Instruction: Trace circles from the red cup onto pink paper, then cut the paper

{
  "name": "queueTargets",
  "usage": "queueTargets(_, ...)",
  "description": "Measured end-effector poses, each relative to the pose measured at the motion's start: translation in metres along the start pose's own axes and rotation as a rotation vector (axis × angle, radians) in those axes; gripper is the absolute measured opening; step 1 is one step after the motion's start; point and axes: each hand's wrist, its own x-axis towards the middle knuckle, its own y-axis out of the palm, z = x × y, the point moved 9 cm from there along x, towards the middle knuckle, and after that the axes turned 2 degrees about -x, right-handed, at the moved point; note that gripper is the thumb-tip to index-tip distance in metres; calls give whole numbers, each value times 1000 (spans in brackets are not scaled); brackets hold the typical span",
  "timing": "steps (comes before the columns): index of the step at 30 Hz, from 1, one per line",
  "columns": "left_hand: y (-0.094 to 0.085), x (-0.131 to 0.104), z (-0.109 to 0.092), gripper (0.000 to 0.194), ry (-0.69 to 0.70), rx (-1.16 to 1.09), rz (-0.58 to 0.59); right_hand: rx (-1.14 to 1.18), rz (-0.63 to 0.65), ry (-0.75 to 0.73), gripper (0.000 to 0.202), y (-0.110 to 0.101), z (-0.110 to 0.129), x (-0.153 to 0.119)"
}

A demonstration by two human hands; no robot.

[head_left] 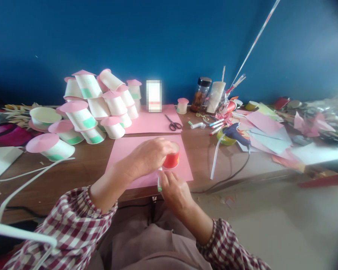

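A sheet of pink paper (124, 161) lies on the table right in front of me. On it stands a small red round tub (171, 160) with a pale top and a light rim at its base. My left hand (153, 152) is closed over the tub's top and left side, so part of it is hidden. Just below, my right hand (175, 187) grips a marker pen (159, 183) with a green end, and its upper end is close to the tub's lower left edge. Whether the tip touches the paper cannot be made out.
Pink-topped white paper cups (86, 112) are piled at the left. Scissors (174, 123) lie on another pink sheet (146, 120) behind. To the right are loose markers (216, 123), a glue gun (236, 134) with its cable, a jar (202, 93) and paper scraps (267, 135).
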Motion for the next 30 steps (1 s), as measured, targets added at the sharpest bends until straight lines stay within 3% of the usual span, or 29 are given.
queueTargets(13,0,-1,1,36,-5,32,-18,13,6,-50,21,-8,-6,-6)
queueTargets(24,3,-2,3,38,9,47,-23,183,-157,50,22,-36,-34,-27)
queueTargets(27,2,-2,2,39,8,49,-28,264,-230,30,22,-43,-30,-26)
queueTargets(30,2,-2,2,38,-8,60,-35,225,-250,-15,22,-38,-20,-22)
